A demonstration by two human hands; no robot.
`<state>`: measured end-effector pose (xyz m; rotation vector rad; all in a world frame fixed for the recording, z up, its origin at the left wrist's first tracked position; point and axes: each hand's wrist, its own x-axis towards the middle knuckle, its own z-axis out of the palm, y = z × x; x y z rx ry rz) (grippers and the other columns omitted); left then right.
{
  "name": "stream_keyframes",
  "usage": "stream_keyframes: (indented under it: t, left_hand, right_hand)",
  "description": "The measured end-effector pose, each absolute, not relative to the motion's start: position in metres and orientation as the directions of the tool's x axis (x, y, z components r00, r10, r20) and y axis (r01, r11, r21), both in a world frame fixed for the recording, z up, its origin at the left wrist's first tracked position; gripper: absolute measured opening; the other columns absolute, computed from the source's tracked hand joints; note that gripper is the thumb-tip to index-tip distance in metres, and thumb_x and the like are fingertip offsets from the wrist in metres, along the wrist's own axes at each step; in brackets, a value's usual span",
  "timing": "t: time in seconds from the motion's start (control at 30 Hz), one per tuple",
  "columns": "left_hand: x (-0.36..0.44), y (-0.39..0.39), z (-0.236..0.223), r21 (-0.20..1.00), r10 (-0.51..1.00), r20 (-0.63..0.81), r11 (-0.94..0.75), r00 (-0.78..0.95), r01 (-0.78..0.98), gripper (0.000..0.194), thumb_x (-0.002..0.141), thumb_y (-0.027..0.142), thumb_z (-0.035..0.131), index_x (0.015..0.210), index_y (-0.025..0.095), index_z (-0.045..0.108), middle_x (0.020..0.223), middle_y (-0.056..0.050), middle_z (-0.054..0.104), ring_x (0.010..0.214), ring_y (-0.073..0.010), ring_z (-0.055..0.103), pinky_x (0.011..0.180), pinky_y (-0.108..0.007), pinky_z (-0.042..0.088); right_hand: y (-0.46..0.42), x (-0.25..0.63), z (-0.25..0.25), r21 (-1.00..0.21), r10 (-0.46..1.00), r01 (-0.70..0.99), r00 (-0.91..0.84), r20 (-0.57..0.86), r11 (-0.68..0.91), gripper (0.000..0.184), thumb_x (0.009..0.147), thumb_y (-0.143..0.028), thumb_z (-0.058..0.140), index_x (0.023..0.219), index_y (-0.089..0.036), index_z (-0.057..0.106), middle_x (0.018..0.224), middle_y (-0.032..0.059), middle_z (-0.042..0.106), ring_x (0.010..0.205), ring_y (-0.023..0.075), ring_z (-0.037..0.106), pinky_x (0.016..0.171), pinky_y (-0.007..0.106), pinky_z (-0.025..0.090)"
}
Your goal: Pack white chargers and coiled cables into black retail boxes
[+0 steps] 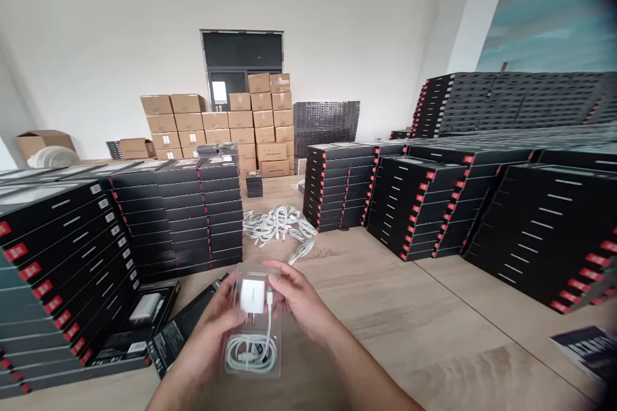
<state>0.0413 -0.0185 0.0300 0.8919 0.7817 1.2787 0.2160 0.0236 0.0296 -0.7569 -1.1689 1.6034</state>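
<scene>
Between my two hands is a clear plastic tray [276, 359] holding a white charger plug [253, 296] in its upper part and a coiled white cable [251, 354] in its lower part. My left hand [214, 324] grips the tray's left side, its thumb lying near the plug's prongs. On the upper right edge, my right hand [299, 298] pinches the tray close to the cable's connector. A dark box [180, 327] lies on the table just left of my left hand, partly hidden by it. Beside that, an open black box [164, 305] contains another white charger [146, 307].
A heap of loose white cables [279, 223] lies beyond my hands on the wooden table [385, 314]. Stacked black boxes [178, 218] rise on the left, and more black box stacks [414, 205] line the right. Brown cartons [241, 122] are piled by the far wall.
</scene>
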Motion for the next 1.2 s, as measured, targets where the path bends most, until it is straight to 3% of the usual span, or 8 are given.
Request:
stream_keyframes:
  t: [0.13, 0.23, 0.33, 0.57, 0.7, 0.83, 1.0, 1.2]
  left_hand:
    - [0.008, -0.007, 0.030, 0.947, 0.932, 0.297, -0.260, -0.207, 0.186, 0.074, 0.072, 0.035, 0.069, 0.139, 0.028, 0.037, 0.135, -0.010, 0.053, 0.126, -0.0296, 0.048, 0.107, -0.044, 0.031]
    - [-0.010, -0.004, 0.022, 0.716, 0.942, 0.329, -0.200, -0.071, 0.669, 0.065, 0.067, 0.037, 0.070, 0.128, 0.023, 0.054, 0.142, -0.013, 0.047, 0.134, -0.0348, 0.038, 0.113, -0.048, 0.015]
    - [-0.011, -0.009, 0.010, 0.579, 0.974, 0.220, -0.180, 0.061, 0.795, 0.070, 0.058, 0.028, 0.071, 0.127, 0.022, 0.057, 0.140, -0.015, 0.050, 0.133, -0.0381, 0.038, 0.113, -0.051, 0.006]
    - [0.002, -0.017, 0.010, 0.844, 0.988, 0.120, -0.155, 0.101, 0.513, 0.074, 0.049, 0.018, 0.072, 0.122, 0.028, 0.063, 0.143, -0.009, 0.048, 0.138, -0.0369, 0.030, 0.115, -0.045, 0.009]
    - [0.004, -0.016, 0.025, 0.992, 0.973, 0.121, -0.126, 0.197, 0.014, 0.072, 0.060, 0.022, 0.064, 0.131, 0.023, 0.054, 0.148, -0.008, 0.043, 0.140, -0.0288, 0.029, 0.117, -0.041, 0.013]
    - [0.021, -0.022, 0.039, 0.870, 0.926, 0.089, 0.106, 0.366, -0.481, 0.060, 0.065, 0.030, 0.067, 0.124, 0.018, 0.059, 0.133, -0.013, 0.059, 0.127, -0.0323, 0.048, 0.108, -0.044, 0.033]
    - [0.051, -0.027, 0.040, 0.797, 0.966, -0.156, 0.245, 0.204, -0.552, 0.036, 0.065, 0.016, 0.075, 0.100, 0.020, 0.065, 0.095, -0.007, 0.074, 0.083, -0.0210, 0.070, 0.083, -0.033, 0.050]
    - [0.057, -0.026, 0.034, 0.728, 0.983, -0.170, 0.171, 0.068, -0.664, 0.067, 0.058, 0.010, 0.077, 0.120, 0.027, 0.057, 0.093, -0.002, 0.073, 0.073, -0.0160, 0.069, 0.074, -0.028, 0.053]
  right_hand:
    - [0.029, 0.225, 0.030, -0.934, 0.975, -0.353, -0.222, 0.020, -0.062, 0.036, 0.076, -0.037, 0.070, 0.106, -0.021, 0.060, 0.074, -0.0038, 0.065, 0.050, 0.0118, 0.066, 0.039, 0.017, 0.042]
    - [0.035, 0.231, 0.028, -0.931, 0.986, -0.360, -0.169, 0.009, -0.053, 0.036, 0.074, -0.037, 0.071, 0.104, -0.021, 0.060, 0.072, -0.0036, 0.065, 0.048, 0.0120, 0.065, 0.037, 0.017, 0.041]
    - [0.041, 0.234, 0.025, -0.926, 0.992, -0.375, -0.127, 0.010, -0.038, 0.037, 0.073, -0.037, 0.071, 0.104, -0.020, 0.060, 0.070, -0.0044, 0.064, 0.047, 0.0112, 0.064, 0.038, 0.017, 0.042]
    - [0.044, 0.236, 0.024, -0.915, 0.992, -0.398, -0.122, -0.017, -0.065, 0.036, 0.074, -0.031, 0.069, 0.107, -0.020, 0.059, 0.069, -0.0038, 0.065, 0.048, 0.0112, 0.064, 0.039, 0.018, 0.044]
    - [0.036, 0.231, 0.032, -0.888, 0.976, -0.441, -0.217, -0.032, -0.127, 0.044, 0.075, -0.024, 0.064, 0.118, -0.020, 0.057, 0.076, 0.0012, 0.070, 0.058, 0.0139, 0.068, 0.044, 0.019, 0.046]
    - [0.024, 0.221, 0.039, -0.899, 0.948, -0.418, -0.318, 0.008, -0.133, 0.050, 0.076, -0.025, 0.068, 0.125, -0.022, 0.057, 0.069, -0.0035, 0.064, 0.050, 0.0087, 0.059, 0.043, 0.017, 0.042]
    - [0.016, 0.210, 0.039, -0.976, 0.946, -0.103, -0.245, 0.214, 0.194, 0.049, 0.087, -0.041, 0.057, 0.134, -0.026, 0.052, 0.091, 0.0012, 0.066, 0.067, 0.0133, 0.062, 0.059, 0.025, 0.050]
    - [0.016, 0.209, 0.036, -0.818, 0.882, 0.330, -0.152, 0.446, 0.471, 0.041, 0.094, -0.032, 0.045, 0.133, -0.027, 0.054, 0.114, 0.0061, 0.065, 0.104, 0.0205, 0.061, 0.094, 0.036, 0.047]
